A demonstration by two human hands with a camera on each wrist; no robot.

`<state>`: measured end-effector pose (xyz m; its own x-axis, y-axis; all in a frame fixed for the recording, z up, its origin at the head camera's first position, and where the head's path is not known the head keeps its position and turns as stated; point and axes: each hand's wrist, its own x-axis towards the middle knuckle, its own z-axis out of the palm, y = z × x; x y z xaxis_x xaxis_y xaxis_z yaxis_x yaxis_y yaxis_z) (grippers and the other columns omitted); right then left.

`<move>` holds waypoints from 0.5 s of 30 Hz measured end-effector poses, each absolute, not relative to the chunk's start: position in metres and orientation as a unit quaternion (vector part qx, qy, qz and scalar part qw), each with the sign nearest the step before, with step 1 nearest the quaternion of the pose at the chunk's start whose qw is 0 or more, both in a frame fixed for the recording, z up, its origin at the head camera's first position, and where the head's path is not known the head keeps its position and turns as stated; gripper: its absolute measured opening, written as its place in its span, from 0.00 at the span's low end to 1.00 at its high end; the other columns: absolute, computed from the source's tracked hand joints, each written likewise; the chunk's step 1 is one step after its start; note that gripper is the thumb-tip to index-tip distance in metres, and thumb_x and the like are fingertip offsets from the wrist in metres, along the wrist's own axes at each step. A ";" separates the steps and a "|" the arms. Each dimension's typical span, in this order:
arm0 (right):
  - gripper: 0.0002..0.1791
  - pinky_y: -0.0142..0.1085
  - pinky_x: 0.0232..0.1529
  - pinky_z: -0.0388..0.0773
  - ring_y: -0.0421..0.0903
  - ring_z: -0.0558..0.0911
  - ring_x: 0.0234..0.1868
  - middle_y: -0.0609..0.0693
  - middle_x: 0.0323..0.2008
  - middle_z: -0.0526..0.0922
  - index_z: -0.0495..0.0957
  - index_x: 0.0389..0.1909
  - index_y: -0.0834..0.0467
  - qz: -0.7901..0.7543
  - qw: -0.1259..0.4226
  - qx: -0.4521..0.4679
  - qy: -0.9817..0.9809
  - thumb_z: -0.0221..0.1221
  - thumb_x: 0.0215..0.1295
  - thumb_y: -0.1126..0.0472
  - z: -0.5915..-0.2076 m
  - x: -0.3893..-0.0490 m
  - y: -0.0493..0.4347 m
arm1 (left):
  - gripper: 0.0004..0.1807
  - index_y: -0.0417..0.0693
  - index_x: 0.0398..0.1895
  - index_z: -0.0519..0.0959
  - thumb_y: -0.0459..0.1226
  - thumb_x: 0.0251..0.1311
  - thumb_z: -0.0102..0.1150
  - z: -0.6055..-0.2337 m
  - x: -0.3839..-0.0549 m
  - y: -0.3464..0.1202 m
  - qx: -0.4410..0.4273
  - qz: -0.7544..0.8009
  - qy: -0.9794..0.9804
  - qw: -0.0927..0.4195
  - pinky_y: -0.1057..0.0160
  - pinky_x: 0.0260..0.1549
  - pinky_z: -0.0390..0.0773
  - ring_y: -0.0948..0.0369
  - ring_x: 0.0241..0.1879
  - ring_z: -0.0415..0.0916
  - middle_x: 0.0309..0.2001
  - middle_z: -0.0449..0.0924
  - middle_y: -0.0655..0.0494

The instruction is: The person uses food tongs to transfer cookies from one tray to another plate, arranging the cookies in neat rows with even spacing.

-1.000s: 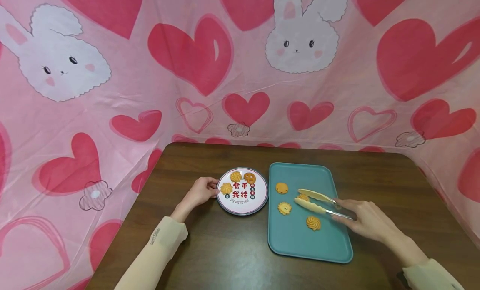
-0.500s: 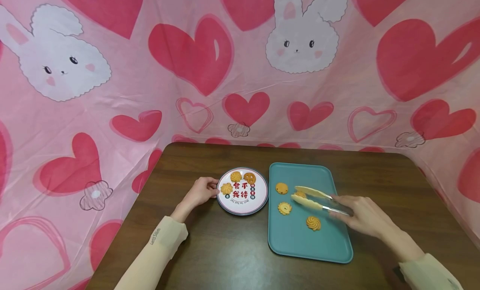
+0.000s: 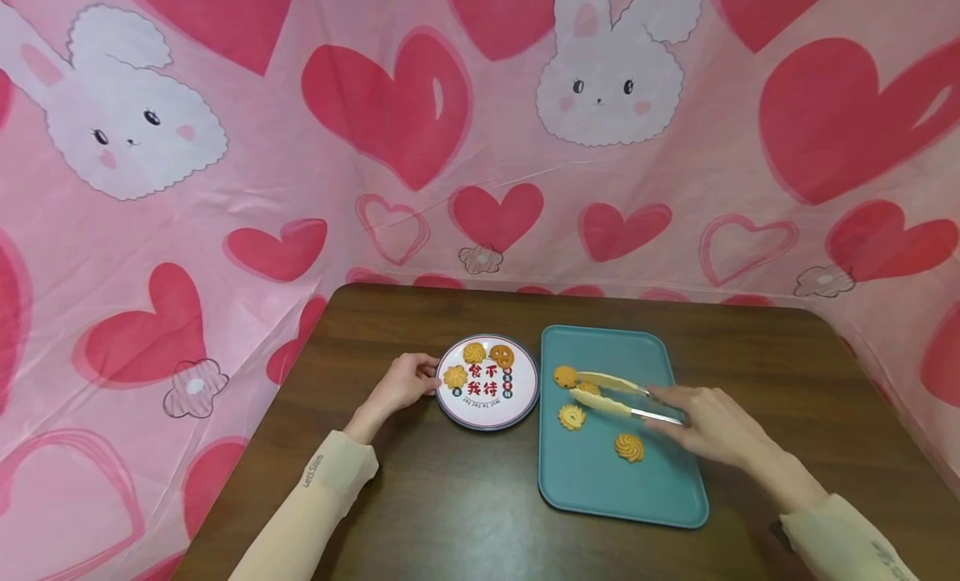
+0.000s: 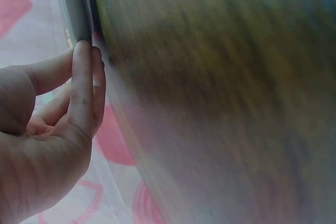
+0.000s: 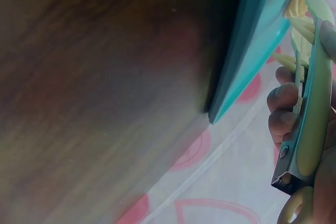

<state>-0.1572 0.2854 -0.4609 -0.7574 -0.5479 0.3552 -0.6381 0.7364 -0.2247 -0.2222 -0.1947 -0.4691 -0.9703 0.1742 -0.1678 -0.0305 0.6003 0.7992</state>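
Observation:
My left hand (image 3: 405, 383) pinches the left rim of a white plate (image 3: 480, 413) with red characters, thumb and fingers at its edge (image 4: 73, 9) in the left wrist view. Two cookies (image 3: 455, 376) and a pretzel-shaped cookie (image 3: 502, 356) lie on it. My right hand (image 3: 708, 423) holds tongs (image 3: 603, 403) with cream tips and a metal body, their pale green handle (image 5: 315, 114) filling the palm in the right wrist view. Between the parted tips sits a small cookie (image 3: 590, 388), right by a round cookie (image 3: 565, 377) on the teal tray (image 3: 600, 493).
Lower on the tray lie a ring-shaped cookie (image 3: 572, 417) and a swirled cookie (image 3: 628, 448). Plate and tray stand side by side on a brown wooden table (image 3: 450, 514). A pink heart-patterned cloth (image 3: 420, 106) hangs behind the table and along its sides.
My right hand has shifted the tongs left across the tray, and the cookie between the tips has slid left toward the round cookie. The left hand keeps its place on the plate.

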 end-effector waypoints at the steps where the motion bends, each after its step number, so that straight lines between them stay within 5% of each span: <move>1: 0.27 0.27 0.21 0.69 0.30 0.70 0.23 0.51 0.39 0.88 0.85 0.51 0.61 0.171 0.132 0.320 -0.922 0.75 0.51 0.52 -0.460 -0.158 0.285 | 0.19 0.30 0.56 0.79 0.26 0.60 0.65 -0.469 -0.222 -0.195 0.040 0.444 0.888 0.115 0.62 0.33 0.85 0.58 0.32 0.78 0.37 0.80 0.46; 15: 0.30 0.28 0.21 0.73 0.32 0.74 0.23 0.52 0.46 0.87 0.82 0.57 0.57 0.183 0.085 0.329 -0.922 0.74 0.55 0.50 -0.439 -0.181 0.252 | 0.20 0.31 0.55 0.79 0.27 0.59 0.66 -0.467 -0.221 -0.193 0.035 0.443 0.889 0.114 0.62 0.33 0.85 0.58 0.31 0.77 0.37 0.80 0.46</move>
<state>-0.1815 0.2518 -0.4386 -0.7686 -0.5765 0.2772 -0.6386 0.7165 -0.2807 -0.2212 -0.1930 -0.4672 -0.9713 0.1641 -0.1721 -0.0387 0.6051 0.7952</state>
